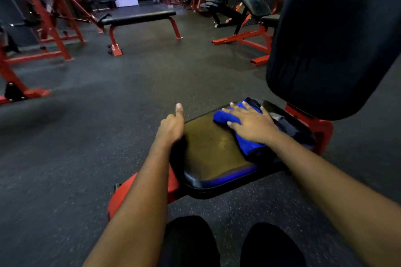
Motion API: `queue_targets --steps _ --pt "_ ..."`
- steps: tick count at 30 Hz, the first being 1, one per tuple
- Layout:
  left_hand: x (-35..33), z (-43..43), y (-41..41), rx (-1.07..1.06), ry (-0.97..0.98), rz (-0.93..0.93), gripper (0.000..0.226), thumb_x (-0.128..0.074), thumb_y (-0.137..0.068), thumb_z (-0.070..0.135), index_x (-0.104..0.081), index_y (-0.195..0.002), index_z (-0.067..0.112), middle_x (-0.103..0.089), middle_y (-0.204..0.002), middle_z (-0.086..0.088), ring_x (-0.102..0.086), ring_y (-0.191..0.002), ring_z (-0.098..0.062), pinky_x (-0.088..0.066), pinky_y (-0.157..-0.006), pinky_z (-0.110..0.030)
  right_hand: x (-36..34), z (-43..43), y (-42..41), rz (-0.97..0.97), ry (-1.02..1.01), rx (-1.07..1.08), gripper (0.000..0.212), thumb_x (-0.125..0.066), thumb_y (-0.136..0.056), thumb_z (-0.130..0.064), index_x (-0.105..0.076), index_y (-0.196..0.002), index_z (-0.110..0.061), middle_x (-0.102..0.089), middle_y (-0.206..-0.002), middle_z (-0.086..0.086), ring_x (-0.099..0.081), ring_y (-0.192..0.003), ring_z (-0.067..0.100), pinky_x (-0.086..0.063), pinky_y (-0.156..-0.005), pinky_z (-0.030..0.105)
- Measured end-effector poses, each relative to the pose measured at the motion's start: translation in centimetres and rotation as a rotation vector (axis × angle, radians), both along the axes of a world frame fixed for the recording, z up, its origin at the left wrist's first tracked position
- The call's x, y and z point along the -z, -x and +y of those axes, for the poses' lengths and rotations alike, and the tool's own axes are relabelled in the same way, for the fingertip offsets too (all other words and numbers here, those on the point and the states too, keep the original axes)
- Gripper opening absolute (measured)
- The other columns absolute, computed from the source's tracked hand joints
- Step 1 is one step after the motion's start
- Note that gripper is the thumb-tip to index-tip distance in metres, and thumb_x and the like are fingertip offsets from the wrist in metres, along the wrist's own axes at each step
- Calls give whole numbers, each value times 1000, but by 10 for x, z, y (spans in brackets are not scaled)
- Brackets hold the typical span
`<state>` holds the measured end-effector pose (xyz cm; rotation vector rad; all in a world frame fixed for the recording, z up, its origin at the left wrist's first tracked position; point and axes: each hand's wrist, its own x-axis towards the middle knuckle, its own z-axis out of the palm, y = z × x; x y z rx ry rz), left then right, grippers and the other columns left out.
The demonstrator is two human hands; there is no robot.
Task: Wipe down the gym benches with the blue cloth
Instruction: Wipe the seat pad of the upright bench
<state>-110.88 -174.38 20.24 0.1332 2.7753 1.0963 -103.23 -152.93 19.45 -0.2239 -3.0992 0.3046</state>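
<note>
The right hand (251, 123), fingers spread flat, presses the blue cloth (225, 117) onto the seat pad (208, 149) at lower centre to wipe it; the left hand (171, 125) seems to brace the pad's edge, its grip hidden.

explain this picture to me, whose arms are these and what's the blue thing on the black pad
One camera, worn on a person's head, looks down at their own two arms. The right hand lies flat, fingers spread, on the blue cloth, pressing it onto a gym bench's black seat pad. The left hand sits at the pad's left edge, thumb out; its other fingers are hidden. The big black shape at right is the backrest. Another flat bench stands behind.
</note>
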Motion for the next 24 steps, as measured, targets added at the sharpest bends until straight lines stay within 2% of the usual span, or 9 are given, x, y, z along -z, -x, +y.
queue_targets --steps 3,7,12,13,16,17,21,23,24 --pt "7 6 2 20 136 35 77 -9 -101 59 -45 -141 4 -44 -145 -24 -41 -134 -39 -30 -109 -46 -2 24 1 -5 26 -65 51 -42 -101 -47 -26 -150 -48 -14 -161 -22 -8 -151 8 -6 -120 51" --pt "12 4 6 0 115 46 73 -12 -102 56 -47 -138 3 -45 -144 -24 -42 -132 -39 -31 -108 -46 -5 8 47 6 11 136 51 -38 -101 -51 -28 -150 -45 -13 -163 -17 -8 -152 16 -6 -120 54" --pt "14 5 8 -8 113 57 72 -13 -102 55 -49 -135 3 -47 -142 -24 -44 -130 -39 -33 -106 -46 3 21 31 36 97 -157 50 -45 -100 -47 -31 -148 -49 -19 -160 -21 -11 -151 9 -9 -121 53" --pt "15 4 8 -10 116 57 71 -14 -102 55 -49 -135 3 -47 -142 -24 -44 -130 -39 -33 -106 -46 0 28 36 24 99 -138 50 -46 -100 -47 -32 -148 -48 -21 -160 -20 -12 -151 10 -11 -121 54" --pt "14 5 8 -5 115 61 71 -14 -102 55 -50 -135 3 -47 -142 -24 -45 -130 -39 -34 -106 -47 -3 17 65 -6 6 133 50 -41 -100 -52 -34 -149 -42 -21 -161 -18 -14 -151 14 -9 -120 55" --pt "14 6 7 -7 113 59 71 -13 -102 54 -50 -135 3 -47 -142 -24 -45 -130 -39 -34 -106 -46 -4 5 72 -4 -16 147 50 -40 -100 -52 -35 -148 -41 -21 -161 -17 -15 -151 15 -8 -120 55" --pt "13 5 6 -11 105 66 72 -13 -103 54 -50 -135 2 -47 -142 -25 -44 -131 -39 -33 -106 -46 9 -6 50 64 47 -148 50 -45 -99 -49 -34 -147 -47 -24 -159 -21 -16 -149 7 -8 -121 50" --pt "12 5 6 -11 105 67 72 -12 -102 54 -50 -135 3 -47 -142 -24 -44 -130 -39 -33 -105 -46 9 16 43 84 115 -168 53 -45 -94 -56 -35 -146 -49 -26 -158 -20 -17 -149 7 -12 -121 52" --pt "13 4 5 -11 104 68 72 -12 -102 55 -50 -135 3 -47 -142 -24 -44 -130 -39 -33 -105 -46 8 26 48 87 113 -101 55 -44 -92 -58 -36 -146 -49 -27 -159 -19 -17 -149 9 -13 -120 54"
